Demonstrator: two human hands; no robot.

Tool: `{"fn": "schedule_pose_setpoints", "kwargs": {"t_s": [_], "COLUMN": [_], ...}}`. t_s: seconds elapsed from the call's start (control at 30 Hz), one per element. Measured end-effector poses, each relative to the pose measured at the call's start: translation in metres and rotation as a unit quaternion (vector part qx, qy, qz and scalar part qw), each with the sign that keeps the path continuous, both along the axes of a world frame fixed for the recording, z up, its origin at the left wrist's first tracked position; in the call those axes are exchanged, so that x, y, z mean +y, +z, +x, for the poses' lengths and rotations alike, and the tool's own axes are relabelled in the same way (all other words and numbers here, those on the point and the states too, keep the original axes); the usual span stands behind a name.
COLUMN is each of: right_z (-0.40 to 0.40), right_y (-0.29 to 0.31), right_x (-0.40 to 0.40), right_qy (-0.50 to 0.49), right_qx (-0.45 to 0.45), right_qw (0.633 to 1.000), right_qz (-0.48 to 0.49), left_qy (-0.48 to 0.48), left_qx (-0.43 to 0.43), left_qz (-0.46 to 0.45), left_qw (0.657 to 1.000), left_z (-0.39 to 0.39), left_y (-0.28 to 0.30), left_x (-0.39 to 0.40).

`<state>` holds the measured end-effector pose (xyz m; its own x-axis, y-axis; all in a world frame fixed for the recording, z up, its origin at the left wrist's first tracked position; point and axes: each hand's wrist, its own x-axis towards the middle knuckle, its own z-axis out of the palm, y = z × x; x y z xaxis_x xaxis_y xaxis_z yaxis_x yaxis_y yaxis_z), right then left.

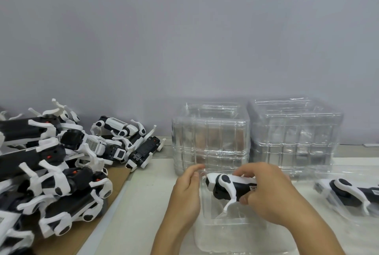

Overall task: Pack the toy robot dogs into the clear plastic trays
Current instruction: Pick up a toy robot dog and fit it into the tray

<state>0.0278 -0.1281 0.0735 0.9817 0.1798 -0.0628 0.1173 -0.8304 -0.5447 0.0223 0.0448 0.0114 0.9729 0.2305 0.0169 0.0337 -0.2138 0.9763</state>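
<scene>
Fingers of the right hand [272, 191] grasp the toy dog [227, 188] so it can drop into the clear tray [229, 226] just under them. The left hand [187, 191] curls on the tray's edge, likely to steady it on the counter [143, 203].

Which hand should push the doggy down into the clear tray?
The right hand, probably. Its grip is already curled around the toy dog above the clear tray. The left hand sits beside the tray's edge, better placed to steady it.
</scene>
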Motion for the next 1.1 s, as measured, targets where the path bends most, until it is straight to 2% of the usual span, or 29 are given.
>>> {"fn": "schedule_pose_setpoints", "kwargs": {"t_s": [0.23, 0.4, 0.5, 1.1], "right_z": [0.005, 0.009, 0.011, 0.012], "right_y": [-0.007, -0.018, -0.022, -0.031], "right_x": [-0.002, 0.001, 0.004, 0.008], "right_qy": [0.018, 0.029, 0.035, 0.043], "right_qx": [-0.019, -0.045, -0.067, -0.130], "right_qw": [0.999, 0.995, 0.993, 0.990], "right_qz": [0.043, 0.090, 0.089, 0.040], "left_qy": [0.010, 0.043, 0.053, 0.067], "left_qx": [0.001, 0.035, 0.050, 0.036], "left_qz": [-0.033, -0.155, -0.196, -0.204], "left_qw": [0.999, 0.986, 0.978, 0.976], "left_z": [0.003, 0.002, 0.002, 0.004], "left_y": [-0.004, -0.001, 0.002, -0.004], "left_x": [-0.001, -0.004, -0.005, -0.005]}}
